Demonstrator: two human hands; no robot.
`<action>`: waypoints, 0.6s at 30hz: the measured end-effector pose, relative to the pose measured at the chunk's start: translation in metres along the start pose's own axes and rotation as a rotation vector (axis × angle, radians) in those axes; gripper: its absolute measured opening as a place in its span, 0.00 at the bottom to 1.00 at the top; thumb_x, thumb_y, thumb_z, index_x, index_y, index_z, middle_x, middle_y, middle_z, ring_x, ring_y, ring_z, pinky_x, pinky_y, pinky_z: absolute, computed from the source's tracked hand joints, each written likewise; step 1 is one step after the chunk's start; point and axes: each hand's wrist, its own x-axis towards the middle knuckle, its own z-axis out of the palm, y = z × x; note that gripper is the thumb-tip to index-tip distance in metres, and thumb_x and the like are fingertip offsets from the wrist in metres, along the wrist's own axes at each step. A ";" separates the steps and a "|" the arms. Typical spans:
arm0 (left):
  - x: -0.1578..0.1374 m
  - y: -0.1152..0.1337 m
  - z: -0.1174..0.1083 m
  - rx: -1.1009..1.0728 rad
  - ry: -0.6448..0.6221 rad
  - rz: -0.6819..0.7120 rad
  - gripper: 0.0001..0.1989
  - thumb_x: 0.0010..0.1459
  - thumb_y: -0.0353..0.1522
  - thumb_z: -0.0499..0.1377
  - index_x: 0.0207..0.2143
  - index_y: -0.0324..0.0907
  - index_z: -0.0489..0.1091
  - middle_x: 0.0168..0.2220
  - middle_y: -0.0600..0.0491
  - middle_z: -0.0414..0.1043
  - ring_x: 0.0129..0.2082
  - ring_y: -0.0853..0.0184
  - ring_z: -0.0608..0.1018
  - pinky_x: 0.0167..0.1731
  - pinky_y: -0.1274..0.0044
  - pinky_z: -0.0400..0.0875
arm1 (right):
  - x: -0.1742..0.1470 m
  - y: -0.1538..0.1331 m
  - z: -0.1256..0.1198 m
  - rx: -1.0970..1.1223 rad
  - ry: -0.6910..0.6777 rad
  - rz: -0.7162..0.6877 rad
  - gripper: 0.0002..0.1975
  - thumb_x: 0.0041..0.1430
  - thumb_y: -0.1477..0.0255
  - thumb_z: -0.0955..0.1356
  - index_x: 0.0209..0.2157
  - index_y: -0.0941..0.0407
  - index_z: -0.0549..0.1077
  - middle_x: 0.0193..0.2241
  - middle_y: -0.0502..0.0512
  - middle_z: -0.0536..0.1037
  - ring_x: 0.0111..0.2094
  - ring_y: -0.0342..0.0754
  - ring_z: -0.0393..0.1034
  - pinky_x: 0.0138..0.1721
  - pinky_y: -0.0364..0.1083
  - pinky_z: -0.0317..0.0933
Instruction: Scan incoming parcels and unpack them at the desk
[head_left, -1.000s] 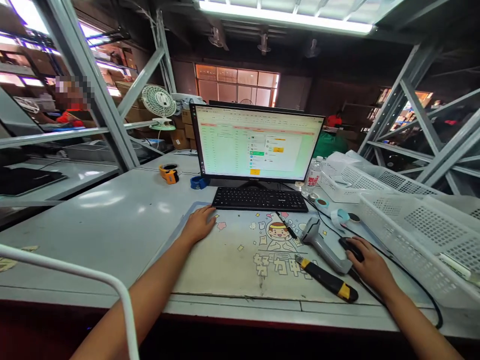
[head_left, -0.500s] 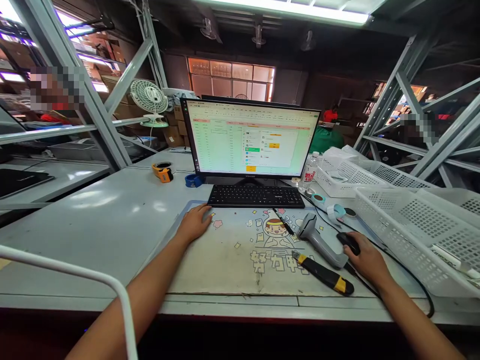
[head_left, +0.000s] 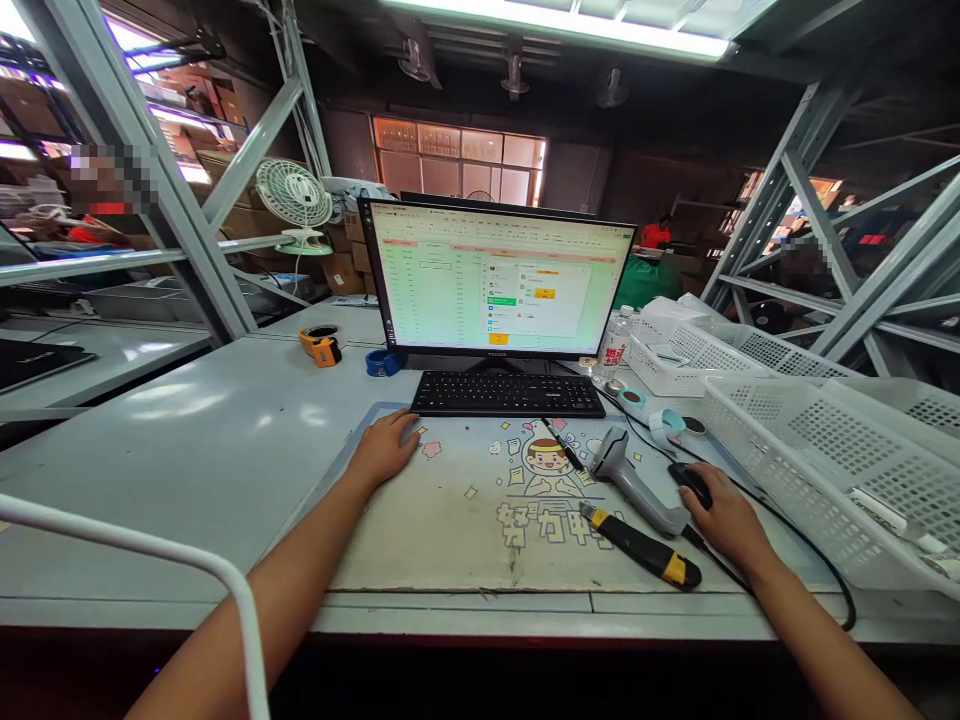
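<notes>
1. The left hand (head_left: 381, 450) lies palm down on the upper left part of the printed mat (head_left: 427, 530); its fingers are loosely extended and hold nothing that shows; the fingertips reach the near left corner of the black keyboard (head_left: 506, 393), though whether they press a key I cannot tell.
2. The right hand (head_left: 724, 508) is curved over the black mouse (head_left: 691, 484), fingers closed around it; the mouse sits under that hand's fingers, its front poking out ahead of them.
3. Between the hands, nearer the right one, lie a grey scanner (head_left: 637, 480), a black and yellow cutter (head_left: 641, 545) and a dark pen (head_left: 561, 443); the scanner is just left of the right hand, the cutter closer to the wearer, the pen farther forward.
4. Ahead of both hands, behind the keyboard, stands a lit monitor (head_left: 442, 310) showing a table and a smaller window; beyond the left hand sit a blue roll (head_left: 384, 363) and an orange tape holder (head_left: 320, 347).
5. To the right of the right hand stands a white perforated basket (head_left: 787, 465); ahead of that hand are a pale blue roll (head_left: 666, 426) and a clear bottle (head_left: 613, 348).
</notes>
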 end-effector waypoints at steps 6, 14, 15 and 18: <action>0.001 -0.001 0.000 -0.002 0.008 -0.002 0.29 0.67 0.44 0.49 0.62 0.42 0.73 0.69 0.45 0.67 0.67 0.49 0.71 0.67 0.56 0.66 | 0.000 -0.008 -0.004 -0.021 -0.043 0.053 0.23 0.72 0.56 0.60 0.59 0.53 0.71 0.61 0.62 0.73 0.57 0.61 0.73 0.58 0.58 0.68; 0.002 0.005 -0.003 -0.036 0.025 0.002 0.23 0.68 0.40 0.54 0.59 0.39 0.75 0.67 0.42 0.69 0.65 0.49 0.72 0.67 0.56 0.66 | 0.000 -0.008 -0.004 -0.018 -0.028 0.060 0.22 0.72 0.57 0.60 0.58 0.53 0.72 0.61 0.63 0.72 0.57 0.61 0.73 0.56 0.58 0.68; 0.001 0.006 -0.006 -0.045 0.032 0.001 0.21 0.68 0.39 0.56 0.58 0.40 0.75 0.66 0.42 0.70 0.64 0.49 0.73 0.66 0.56 0.67 | 0.000 -0.008 -0.004 -0.019 -0.027 0.060 0.21 0.72 0.58 0.61 0.58 0.52 0.72 0.61 0.62 0.72 0.57 0.61 0.73 0.56 0.58 0.68; -0.006 0.010 -0.021 -0.070 0.072 -0.008 0.19 0.70 0.41 0.61 0.58 0.41 0.73 0.62 0.44 0.72 0.60 0.52 0.76 0.60 0.57 0.73 | 0.000 -0.010 -0.005 -0.021 -0.023 0.043 0.20 0.71 0.59 0.61 0.57 0.52 0.72 0.61 0.62 0.72 0.58 0.60 0.72 0.57 0.58 0.67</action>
